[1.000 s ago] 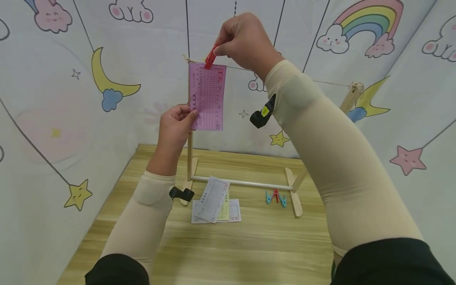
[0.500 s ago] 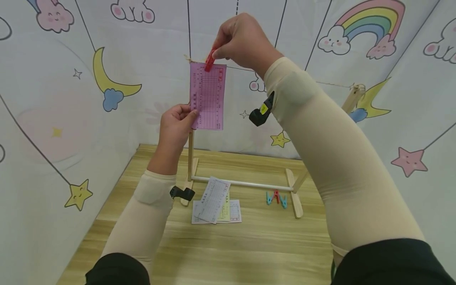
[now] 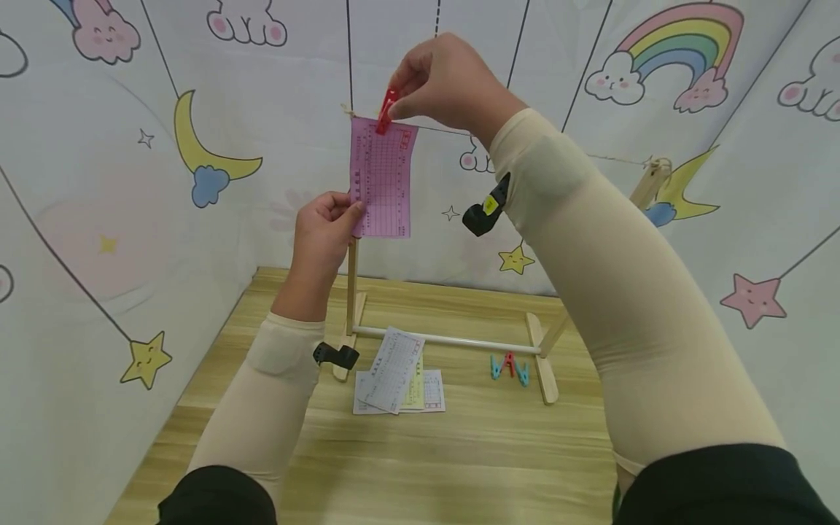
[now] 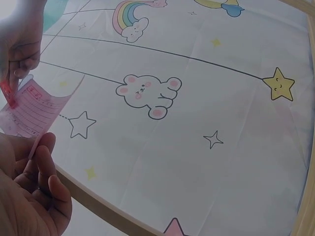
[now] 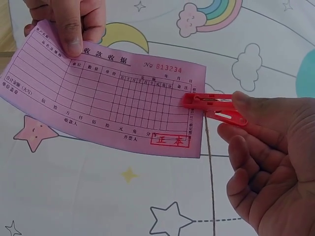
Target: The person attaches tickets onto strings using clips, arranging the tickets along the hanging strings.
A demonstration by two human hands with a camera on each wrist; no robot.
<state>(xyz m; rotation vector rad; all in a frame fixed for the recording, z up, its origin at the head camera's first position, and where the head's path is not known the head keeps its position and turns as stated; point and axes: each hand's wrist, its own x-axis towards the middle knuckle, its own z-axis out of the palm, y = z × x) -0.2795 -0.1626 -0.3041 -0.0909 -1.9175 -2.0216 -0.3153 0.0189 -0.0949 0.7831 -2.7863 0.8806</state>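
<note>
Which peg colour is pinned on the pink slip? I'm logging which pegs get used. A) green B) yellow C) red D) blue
C: the right hand pinches a red peg clamped over the top edge of the pink slip at the string, while the left hand holds the slip's lower corner.

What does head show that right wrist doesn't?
Head only: the wooden rack, spare clips and loose slips on the table, both sleeves.

Right wrist only: the slip's print, number 813234 and a red stamp, plus the clip's tip lying over the slip's edge at the string.

Both: the right hand pinching the red clip, the left hand holding the pink slip at its far end.
</note>
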